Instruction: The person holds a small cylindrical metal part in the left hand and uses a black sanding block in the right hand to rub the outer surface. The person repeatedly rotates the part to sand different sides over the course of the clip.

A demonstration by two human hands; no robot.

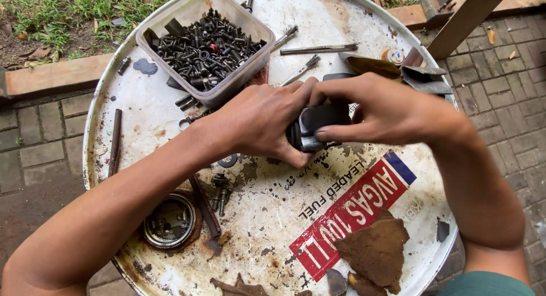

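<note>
Both hands meet over the middle of a white, rust-flecked drum lid (142, 111). Between them is a small dark mechanical part (316, 127), black with a grey metal end. My left hand (263, 121) wraps it from the left, thumb under it. My right hand (382, 109) pinches it from the right with fingers over its top. Most of the part is hidden by the fingers.
A clear plastic tub (206, 41) of dark bolts and screws stands at the back left. Small wire brushes (301, 68), a thin rod (317, 48), loose bolts (219, 191), a round bung opening (169, 221), a rusty bar (115, 141) and brown gasket scraps (375, 250) lie on the lid. Brick paving surrounds the drum.
</note>
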